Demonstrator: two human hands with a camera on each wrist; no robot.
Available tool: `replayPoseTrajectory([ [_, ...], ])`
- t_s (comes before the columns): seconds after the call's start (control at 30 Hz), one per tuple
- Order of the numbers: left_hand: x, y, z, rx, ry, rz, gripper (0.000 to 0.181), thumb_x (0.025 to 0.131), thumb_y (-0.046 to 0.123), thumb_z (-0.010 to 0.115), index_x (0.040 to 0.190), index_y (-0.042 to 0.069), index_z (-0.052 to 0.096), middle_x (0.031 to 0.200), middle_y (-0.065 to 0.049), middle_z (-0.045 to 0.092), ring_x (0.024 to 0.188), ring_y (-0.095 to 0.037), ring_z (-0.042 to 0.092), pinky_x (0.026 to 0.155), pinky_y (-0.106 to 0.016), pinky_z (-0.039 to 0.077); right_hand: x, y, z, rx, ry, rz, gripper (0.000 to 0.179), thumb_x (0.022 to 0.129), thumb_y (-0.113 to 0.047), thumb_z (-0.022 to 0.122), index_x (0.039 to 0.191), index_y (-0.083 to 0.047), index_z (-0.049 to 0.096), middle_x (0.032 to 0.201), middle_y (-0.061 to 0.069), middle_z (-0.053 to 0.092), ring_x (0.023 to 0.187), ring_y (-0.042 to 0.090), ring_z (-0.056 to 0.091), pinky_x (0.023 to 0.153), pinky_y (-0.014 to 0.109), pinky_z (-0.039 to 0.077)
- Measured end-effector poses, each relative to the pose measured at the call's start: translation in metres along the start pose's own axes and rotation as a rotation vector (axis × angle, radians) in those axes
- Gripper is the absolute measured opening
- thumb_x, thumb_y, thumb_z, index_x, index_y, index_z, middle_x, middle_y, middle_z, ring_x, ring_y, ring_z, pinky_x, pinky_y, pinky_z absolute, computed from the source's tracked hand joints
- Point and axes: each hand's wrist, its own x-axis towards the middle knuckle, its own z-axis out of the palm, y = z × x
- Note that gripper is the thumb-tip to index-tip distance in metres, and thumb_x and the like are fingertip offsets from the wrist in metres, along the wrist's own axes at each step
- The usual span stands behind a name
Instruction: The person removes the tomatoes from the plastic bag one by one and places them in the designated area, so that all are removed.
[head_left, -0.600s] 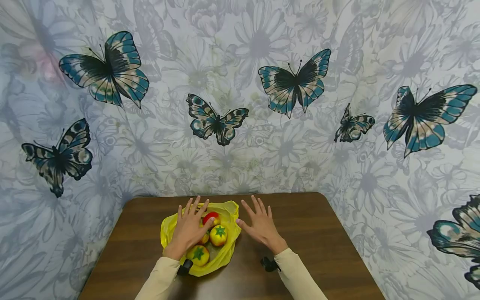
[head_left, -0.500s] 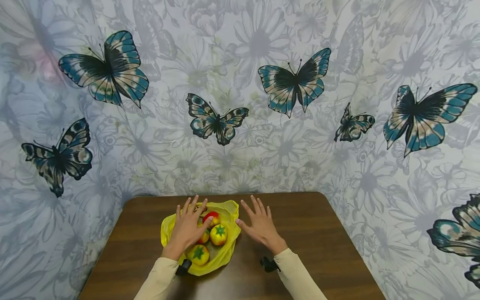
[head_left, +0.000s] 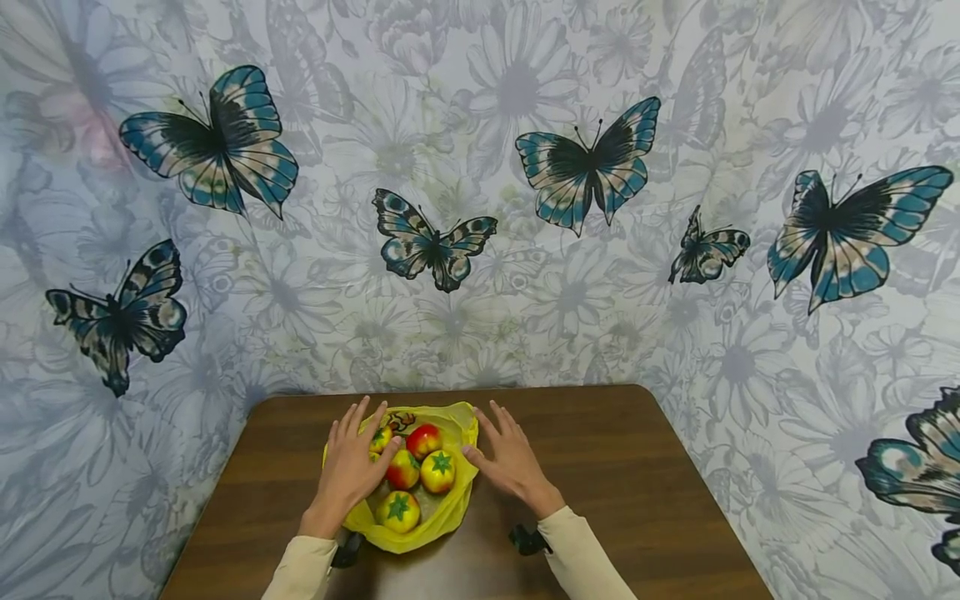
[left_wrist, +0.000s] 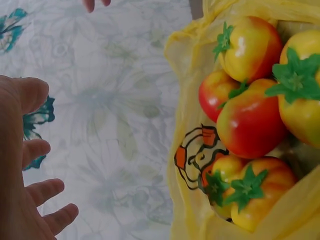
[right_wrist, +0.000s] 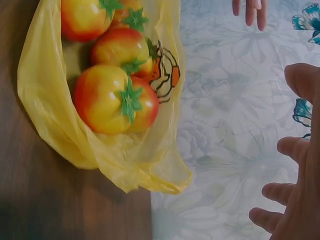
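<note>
Between the fingers of the left hand and those of the right hand, the head view shows a yellow bag, mouth spread wide, with tomato-like fruits inside. Both hands have fanned fingers and hold nothing; the left overlaps one rim and the right thumb ends at the other, though whether either touches plastic I cannot tell. The film looks thin and limp, likely to crumple, so gathering the rim beside each thumb seems the surest hold.

From the left wrist, the fruits lie right of the parted fingers, well apart from them. Their glossy skins look firm and slippery, perhaps light imitations, best cupped round the sides.

From the right wrist, the bag lies left of the spaced fingers, its loose corner nearest; nothing is gripped.
</note>
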Motion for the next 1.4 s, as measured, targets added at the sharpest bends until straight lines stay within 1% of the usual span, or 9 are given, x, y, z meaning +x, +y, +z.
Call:
replayPoseTrajectory([
  [0.17,-0.007,-0.006,-0.001,-0.033,0.074,-0.016,0.066,0.094,0.045,0.060,0.150,0.017,0.042,0.159,-0.017,0.030,0.145,-0.041,0.027,0.114,-0.067,0.020,-0.002,-0.002,0.008,0.083,-0.007,0.007,0.071,0.095,-0.055,0.049,0.154,-0.020,0.034,0.163,0.014,0.023,0.147,0.042,0.026,0.107,0.067,0.035],
  [0.27,-0.012,-0.010,0.001,-0.062,0.109,-0.035,0.064,0.094,0.043,0.060,0.149,0.015,0.044,0.158,-0.018,0.031,0.143,-0.042,0.029,0.112,-0.066,0.023,-0.003,-0.003,0.014,0.122,-0.018,0.016,0.070,0.096,-0.054,0.049,0.154,-0.019,0.034,0.163,0.014,0.023,0.143,0.041,0.034,0.105,0.065,0.039],
  [0.4,-0.021,-0.017,0.003,-0.084,0.129,-0.074,0.063,0.093,0.042,0.061,0.148,0.014,0.046,0.159,-0.019,0.028,0.143,-0.045,0.028,0.110,-0.066,0.024,-0.004,-0.005,0.021,0.173,-0.032,0.027,0.070,0.096,-0.054,0.050,0.154,-0.018,0.035,0.161,0.015,0.027,0.141,0.040,0.038,0.106,0.064,0.039],
  [0.47,-0.025,-0.021,0.004,-0.103,0.135,-0.093,0.062,0.093,0.042,0.063,0.146,0.014,0.048,0.160,-0.020,0.026,0.143,-0.047,0.026,0.110,-0.067,0.023,-0.004,-0.006,0.025,0.176,-0.042,0.030,0.070,0.095,-0.055,0.050,0.153,-0.019,0.036,0.160,0.014,0.030,0.142,0.040,0.037,0.107,0.064,0.037],
  [0.67,-0.034,-0.031,0.004,-0.146,0.118,-0.143,0.062,0.092,0.042,0.064,0.143,0.012,0.051,0.160,-0.024,0.021,0.141,-0.052,0.023,0.107,-0.071,0.022,-0.002,-0.004,0.040,0.180,-0.056,0.025,0.071,0.094,-0.056,0.050,0.150,-0.014,0.039,0.155,0.016,0.038,0.139,0.038,0.042,0.109,0.062,0.037],
  [0.8,-0.040,-0.038,0.007,-0.153,0.094,-0.184,0.063,0.092,0.045,0.063,0.144,0.012,0.050,0.159,-0.026,0.020,0.142,-0.053,0.022,0.106,-0.073,0.022,-0.002,-0.001,0.051,0.170,-0.076,0.027,0.072,0.094,-0.056,0.051,0.149,-0.013,0.041,0.154,0.014,0.040,0.138,0.036,0.044,0.110,0.059,0.038],
  [1.0,-0.047,-0.049,0.013,-0.184,0.071,-0.224,0.063,0.092,0.042,0.064,0.144,0.010,0.049,0.158,-0.032,0.019,0.140,-0.057,0.022,0.103,-0.075,0.022,-0.004,0.000,0.064,0.152,-0.086,0.025,0.071,0.092,-0.055,0.054,0.148,-0.013,0.042,0.151,0.012,0.044,0.135,0.034,0.048,0.108,0.056,0.040],
  [1.23,-0.052,-0.062,0.021,-0.279,0.045,-0.263,0.060,0.094,0.037,0.063,0.144,0.007,0.049,0.156,-0.033,0.021,0.136,-0.062,0.026,0.100,-0.077,0.028,-0.003,-0.001,0.073,0.227,-0.076,0.051,0.070,0.091,-0.052,0.059,0.147,-0.013,0.043,0.149,0.009,0.046,0.134,0.032,0.048,0.109,0.055,0.040],
  [1.4,-0.053,-0.069,0.027,-0.317,-0.003,-0.293,0.061,0.094,0.039,0.062,0.144,0.006,0.048,0.157,-0.033,0.019,0.137,-0.060,0.026,0.104,-0.075,0.029,-0.001,0.002,0.083,0.246,-0.080,0.083,0.069,0.089,-0.049,0.064,0.145,-0.014,0.045,0.147,0.009,0.048,0.133,0.032,0.049,0.107,0.056,0.041],
])
